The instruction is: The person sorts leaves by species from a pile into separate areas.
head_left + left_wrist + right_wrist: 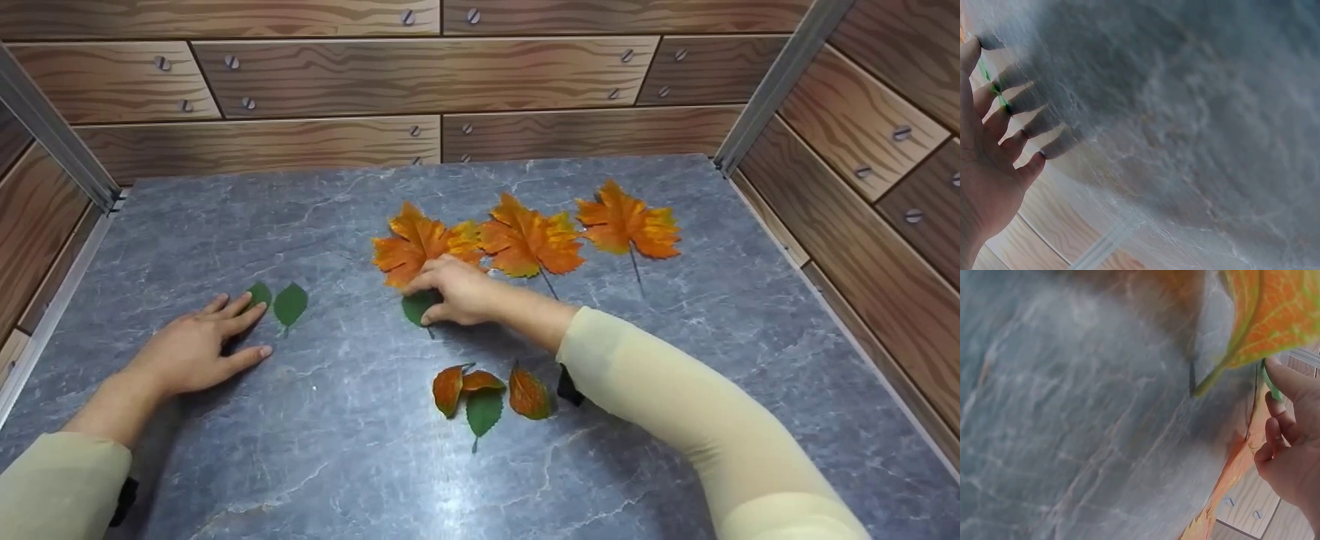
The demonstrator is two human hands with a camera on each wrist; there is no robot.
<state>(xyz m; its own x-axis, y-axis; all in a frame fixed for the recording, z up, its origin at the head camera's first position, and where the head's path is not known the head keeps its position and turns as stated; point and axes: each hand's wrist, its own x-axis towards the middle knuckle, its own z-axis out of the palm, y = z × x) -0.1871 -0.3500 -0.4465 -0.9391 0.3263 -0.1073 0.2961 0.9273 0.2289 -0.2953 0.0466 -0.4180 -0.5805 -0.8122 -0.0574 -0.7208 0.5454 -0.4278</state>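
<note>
In the head view my left hand lies flat on the left with spread fingers, its fingertips touching a green leaf. A second green leaf lies just right of those fingers. Near the middle, my right hand pinches another green leaf below the leftmost orange maple leaf, which the hand partly covers. The right wrist view shows that green leaf between thumb and finger. Beside it, a middle maple leaf and a right one continue the row, stems downward.
Nearer the front lie small orange-red leaves around a green leaf. The grey marbled tabletop is bounded by wood-patterned panels at the back and sides, with metal posts at the corners.
</note>
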